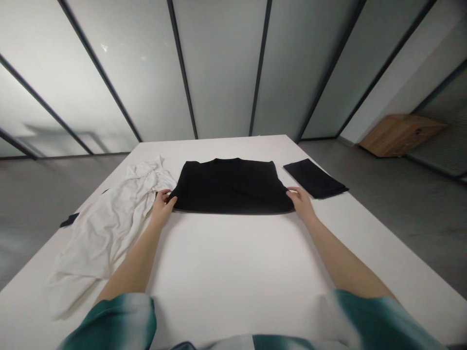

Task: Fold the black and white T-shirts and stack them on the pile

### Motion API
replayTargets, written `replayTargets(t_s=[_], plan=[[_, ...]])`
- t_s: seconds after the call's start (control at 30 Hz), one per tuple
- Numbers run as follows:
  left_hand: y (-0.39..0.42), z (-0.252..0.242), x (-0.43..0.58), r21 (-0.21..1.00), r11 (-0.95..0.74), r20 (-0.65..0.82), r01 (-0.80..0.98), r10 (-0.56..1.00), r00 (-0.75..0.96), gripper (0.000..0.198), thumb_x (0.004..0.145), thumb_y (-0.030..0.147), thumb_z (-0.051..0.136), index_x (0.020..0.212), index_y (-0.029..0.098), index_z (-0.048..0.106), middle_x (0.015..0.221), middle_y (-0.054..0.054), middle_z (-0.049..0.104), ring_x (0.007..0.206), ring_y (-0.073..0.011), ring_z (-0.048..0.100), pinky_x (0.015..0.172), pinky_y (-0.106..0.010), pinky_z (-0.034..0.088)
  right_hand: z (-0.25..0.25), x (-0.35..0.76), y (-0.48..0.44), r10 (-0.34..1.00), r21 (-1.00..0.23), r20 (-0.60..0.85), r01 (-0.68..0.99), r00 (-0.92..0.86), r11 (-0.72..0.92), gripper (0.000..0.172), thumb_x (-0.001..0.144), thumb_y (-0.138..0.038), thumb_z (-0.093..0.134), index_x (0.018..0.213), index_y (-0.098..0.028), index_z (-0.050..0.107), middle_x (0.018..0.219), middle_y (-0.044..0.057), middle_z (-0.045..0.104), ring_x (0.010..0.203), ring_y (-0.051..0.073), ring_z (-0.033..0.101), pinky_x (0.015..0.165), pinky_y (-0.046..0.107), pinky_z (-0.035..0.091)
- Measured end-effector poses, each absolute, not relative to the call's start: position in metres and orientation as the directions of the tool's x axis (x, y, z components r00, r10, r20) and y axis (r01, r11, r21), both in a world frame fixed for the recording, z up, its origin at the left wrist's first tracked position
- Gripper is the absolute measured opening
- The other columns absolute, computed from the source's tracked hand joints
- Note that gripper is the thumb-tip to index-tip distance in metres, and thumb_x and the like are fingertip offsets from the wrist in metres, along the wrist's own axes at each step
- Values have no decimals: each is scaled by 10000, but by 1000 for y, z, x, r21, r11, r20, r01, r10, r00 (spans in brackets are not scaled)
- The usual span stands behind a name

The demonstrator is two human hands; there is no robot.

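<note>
A black garment, seemingly a T-shirt (233, 187), lies folded over into a wide shape across the middle of the white table. My left hand (163, 206) pinches its left side edge, thumb on top. At the opposite side, my right hand (299, 200) grips the right edge between thumb and fingers. The garment's near edge runs almost straight between both hands. Left of my left hand spreads a crumpled white cloth garment (116, 218). To the right of my right hand is a neatly folded black cloth (314, 179).
The white table (233, 272) narrows away from me. A small dark piece of cloth (69, 220) pokes out at its left edge. Frosted glass panels (222, 68) stand behind the table. On the floor at right is a wooden cabinet (397, 136).
</note>
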State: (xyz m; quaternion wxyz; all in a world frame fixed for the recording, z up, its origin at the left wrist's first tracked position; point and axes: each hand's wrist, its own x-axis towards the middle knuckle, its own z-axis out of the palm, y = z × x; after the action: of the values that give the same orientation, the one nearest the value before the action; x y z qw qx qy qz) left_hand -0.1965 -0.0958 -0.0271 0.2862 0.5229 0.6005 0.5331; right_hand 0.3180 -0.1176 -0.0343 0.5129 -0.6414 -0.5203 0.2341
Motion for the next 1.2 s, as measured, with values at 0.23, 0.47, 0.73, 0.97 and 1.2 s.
replayTargets(t_s=[0.23,0.47,0.73,0.97,1.2], plan=[[-100,-18,-195,946,-13,108,325,955,-276,521,604,540,719,958,192,560,659,2,645,577,-171,587,556,-269,424,-32,325,-119,955,-822,252,555,154,128,423,687,-412,658,1063,-221,682,916,61,717,794,247,628,759,399,498],[-104,8,-209,909,-12,-1,416,999,32,453,576,479,752,910,220,587,640,36,569,597,-160,551,542,-248,404,-14,342,-119,994,-835,77,549,83,19,479,680,-410,674,1107,-194,658,586,-36,558,505,159,491,514,296,412],[-126,44,-230,870,-56,-6,490,992,124,367,600,474,770,850,224,671,683,-7,576,658,-181,562,572,-267,458,5,351,-164,997,-860,-56,509,-50,-23,575,671,-454,715,1179,-210,601,602,-30,574,531,159,505,511,277,373],[-179,67,-254,800,203,-373,565,906,202,546,641,615,740,1043,247,710,996,-65,718,980,-277,671,823,-362,569,35,377,-215,877,-780,-400,602,-266,-173,574,743,-538,693,1216,-221,615,705,8,663,682,209,621,652,317,466],[-132,41,-234,656,26,-15,755,1000,-22,616,673,667,590,1046,184,667,927,-78,719,897,-274,666,840,-393,530,36,373,-139,992,-793,-95,597,81,-125,340,760,-391,635,1037,-200,683,959,92,745,976,265,671,921,372,485]])
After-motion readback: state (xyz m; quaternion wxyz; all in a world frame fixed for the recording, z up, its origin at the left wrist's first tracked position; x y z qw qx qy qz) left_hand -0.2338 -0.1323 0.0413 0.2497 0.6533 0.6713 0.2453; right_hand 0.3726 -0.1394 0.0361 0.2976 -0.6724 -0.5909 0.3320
